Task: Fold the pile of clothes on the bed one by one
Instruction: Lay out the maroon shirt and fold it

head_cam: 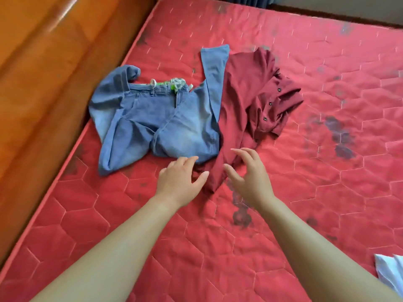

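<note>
A crumpled pair of blue jeans (pixel 152 118) lies on the red quilted mattress (pixel 218 247), one leg stretched toward the far side. Beside it on the right lies a dark red buttoned shirt (pixel 246 99), rumpled, its near corner reaching toward me. My left hand (pixel 178 179) hovers with spread fingers at the near edge of the jeans and the shirt's corner. My right hand (pixel 248 173) is open just to the right of that shirt corner, fingers curved above the cloth. Neither hand holds anything.
An orange-brown wooden bed frame (pixel 43 83) runs along the left side. Dark stains mark the mattress, one patch right under my right wrist. A white cloth (pixel 390 273) peeks in at the bottom right edge.
</note>
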A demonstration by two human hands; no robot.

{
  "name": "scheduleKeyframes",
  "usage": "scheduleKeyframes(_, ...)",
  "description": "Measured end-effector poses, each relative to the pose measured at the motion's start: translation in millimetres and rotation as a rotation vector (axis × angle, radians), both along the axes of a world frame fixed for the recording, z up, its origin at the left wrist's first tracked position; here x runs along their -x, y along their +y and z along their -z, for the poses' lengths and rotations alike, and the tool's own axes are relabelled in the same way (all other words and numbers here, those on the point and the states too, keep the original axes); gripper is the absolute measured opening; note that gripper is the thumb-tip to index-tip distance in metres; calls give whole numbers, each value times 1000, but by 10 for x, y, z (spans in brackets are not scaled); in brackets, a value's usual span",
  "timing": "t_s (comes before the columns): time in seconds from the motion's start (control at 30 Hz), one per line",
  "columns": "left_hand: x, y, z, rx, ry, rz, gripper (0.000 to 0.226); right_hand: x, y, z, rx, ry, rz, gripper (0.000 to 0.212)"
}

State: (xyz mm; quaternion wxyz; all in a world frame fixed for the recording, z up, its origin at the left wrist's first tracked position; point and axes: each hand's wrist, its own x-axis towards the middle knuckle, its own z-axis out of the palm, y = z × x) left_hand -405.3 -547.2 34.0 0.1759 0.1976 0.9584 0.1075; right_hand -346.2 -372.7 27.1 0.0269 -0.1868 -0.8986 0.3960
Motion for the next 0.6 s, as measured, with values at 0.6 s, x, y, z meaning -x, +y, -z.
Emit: scheduleKeyframes(0.6,153,-18,1091,-80,-32,-16,53,-230,7,1478,-37,10,25,38)
